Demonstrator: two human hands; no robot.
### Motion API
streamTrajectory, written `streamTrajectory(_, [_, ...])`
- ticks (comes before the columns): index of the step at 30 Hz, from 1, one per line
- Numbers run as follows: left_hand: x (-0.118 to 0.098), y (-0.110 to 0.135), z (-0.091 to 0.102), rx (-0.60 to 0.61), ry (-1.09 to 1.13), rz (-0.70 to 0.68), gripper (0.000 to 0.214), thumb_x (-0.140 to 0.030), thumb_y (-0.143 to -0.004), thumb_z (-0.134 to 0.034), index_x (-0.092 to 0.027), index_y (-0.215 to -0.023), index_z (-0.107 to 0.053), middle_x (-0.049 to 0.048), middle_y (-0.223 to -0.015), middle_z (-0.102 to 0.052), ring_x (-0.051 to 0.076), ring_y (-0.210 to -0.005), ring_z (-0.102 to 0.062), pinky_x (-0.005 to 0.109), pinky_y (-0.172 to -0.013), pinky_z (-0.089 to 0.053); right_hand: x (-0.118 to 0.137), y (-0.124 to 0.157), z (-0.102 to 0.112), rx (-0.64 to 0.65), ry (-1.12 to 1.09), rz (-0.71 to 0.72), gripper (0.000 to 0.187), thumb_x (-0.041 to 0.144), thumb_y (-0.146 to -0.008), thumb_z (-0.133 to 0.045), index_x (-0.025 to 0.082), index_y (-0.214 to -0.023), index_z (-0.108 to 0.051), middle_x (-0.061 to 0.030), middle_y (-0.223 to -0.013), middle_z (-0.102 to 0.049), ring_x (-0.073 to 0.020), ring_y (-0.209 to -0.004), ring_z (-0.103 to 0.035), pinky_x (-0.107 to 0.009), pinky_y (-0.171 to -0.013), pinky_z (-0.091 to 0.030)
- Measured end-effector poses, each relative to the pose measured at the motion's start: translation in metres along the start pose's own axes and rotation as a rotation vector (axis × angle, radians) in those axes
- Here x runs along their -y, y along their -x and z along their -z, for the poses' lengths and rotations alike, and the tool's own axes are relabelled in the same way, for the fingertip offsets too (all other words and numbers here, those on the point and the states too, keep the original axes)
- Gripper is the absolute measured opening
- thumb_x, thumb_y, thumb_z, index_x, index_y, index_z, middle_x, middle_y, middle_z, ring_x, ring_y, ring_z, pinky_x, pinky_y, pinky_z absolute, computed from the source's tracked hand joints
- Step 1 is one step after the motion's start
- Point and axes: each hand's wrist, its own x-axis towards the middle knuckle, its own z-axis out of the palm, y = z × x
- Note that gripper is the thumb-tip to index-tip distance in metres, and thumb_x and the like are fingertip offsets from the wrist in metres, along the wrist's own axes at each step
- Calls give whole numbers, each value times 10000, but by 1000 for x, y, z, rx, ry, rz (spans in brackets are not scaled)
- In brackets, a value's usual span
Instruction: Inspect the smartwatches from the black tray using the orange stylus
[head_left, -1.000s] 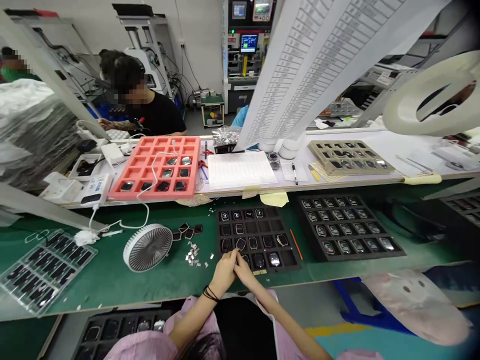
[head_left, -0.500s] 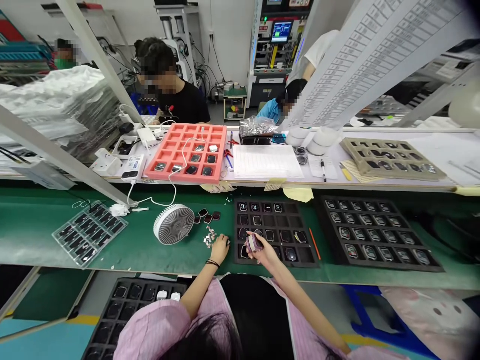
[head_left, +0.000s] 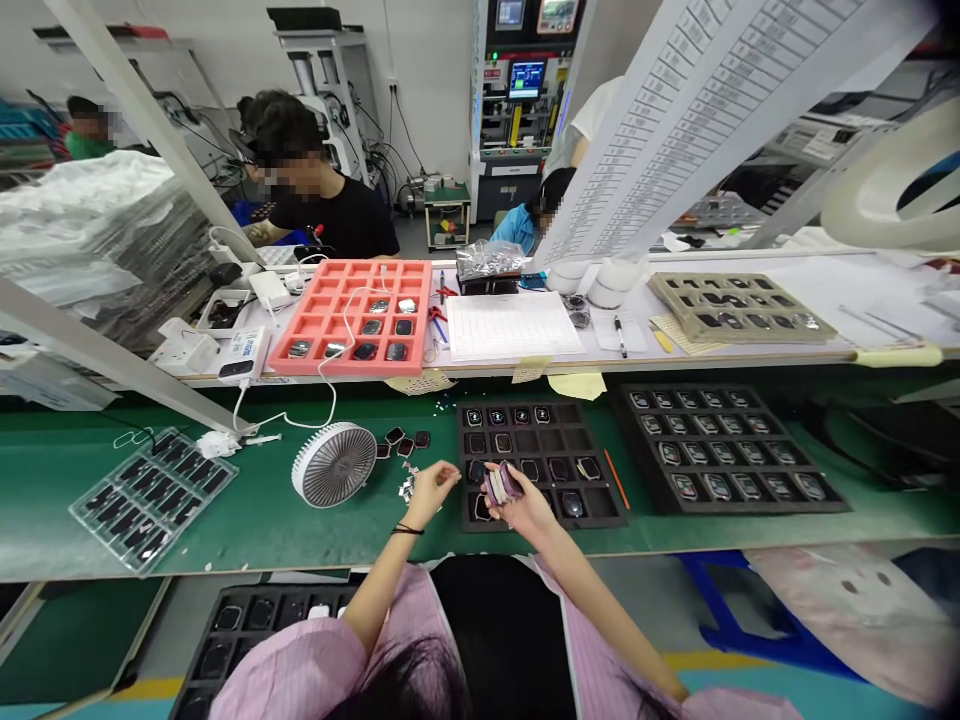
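My right hand (head_left: 531, 508) is closed round a small watch-sized piece (head_left: 501, 485) with purple and pale bands, probably a smartwatch body, held above the near left part of a black foam tray (head_left: 546, 440). Just left of it, my left hand (head_left: 433, 488) is pinched, thumb against fingertips; anything between them is too small to make out. Beside that hand lies a heap of small white pieces (head_left: 406, 488) on the green bench. Square dark watch faces (head_left: 522, 414) fill many of the tray's pockets, a few of them lit.
A white fan (head_left: 334, 465) stands left, near loose dark watch parts (head_left: 405, 440). Right are an orange stick (head_left: 617, 478) and another watch tray (head_left: 727, 450). Clear tray (head_left: 154, 495) lies far left. The shelf carries a pink tray (head_left: 352, 315) and papers (head_left: 510, 325). People sit beyond.
My left hand has lifted from the white pieces and come closer to my right hand, its fingertips pinched. The right hand still holds the purple piece. The camera view has shifted slightly.
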Motion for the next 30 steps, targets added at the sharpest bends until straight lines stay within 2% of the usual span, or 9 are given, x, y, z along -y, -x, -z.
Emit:
streamTrajectory(2, [-24,2,14,-16,75,-134,234,-346,-923,-522,-167,-940,-672,83,-933,-715,180,-883,-661,338,-818,-537,3,3,-4,9,-1,-8,325,389,-900,-496,149,-1084,-612,-90,-765,-697,-187,-569,-630,-265,-453,-415])
streamTrajectory(5, [-52,5,29,32,148,-318,228,-375,-880,-595,-186,-855,-720,80,-919,-734,191,-903,-657,346,-848,-519,8,7,-10,24,6,-18,318,369,-900,-495,138,-1081,-620,-79,-774,-692,-186,-535,-629,-256,-406,-394])
streamTrajectory(9, [-68,5,38,86,154,-449,204,-363,-860,-629,-208,-790,-742,65,-893,-733,177,-864,-630,337,-821,-493,12,10,-16,37,18,-22,300,344,-902,-497,138,-1075,-631,-50,-751,-680,-179,-519,-637,-244,-380,-389])
streamTrajectory(14, [-73,3,44,180,151,-504,207,-367,-860,-626,-216,-806,-756,62,-885,-710,167,-846,-613,315,-798,-480,12,11,-18,56,20,-29,298,339,-914,-480,131,-1068,-627,-49,-722,-676,-175,-507,-638,-222,-347,-357])
streamTrajectory(21, [-75,4,52,286,232,-503,267,-444,-819,-646,-208,-782,-764,60,-861,-653,167,-883,-624,316,-853,-504,10,13,-24,128,13,-152,312,396,-939,-449,138,-929,-626,-56,-695,-666,-152,-521,-619,-192,-348,-330])
streamTrajectory(28, [-81,0,63,441,66,-483,243,-452,-786,-669,-234,-780,-778,36,-848,-601,160,-870,-574,272,-811,-455,8,13,-21,185,73,-225,299,371,-907,-514,104,-859,-638,-79,-647,-680,-169,-493,-638,-188,-328,-306])
streamTrajectory(30, [-83,0,64,464,80,-464,248,-455,-797,-658,-239,-803,-779,34,-859,-596,157,-864,-572,266,-802,-449,7,12,-20,189,83,-233,313,367,-911,-500,102,-819,-640,-79,-625,-679,-167,-494,-640,-182,-330,-306])
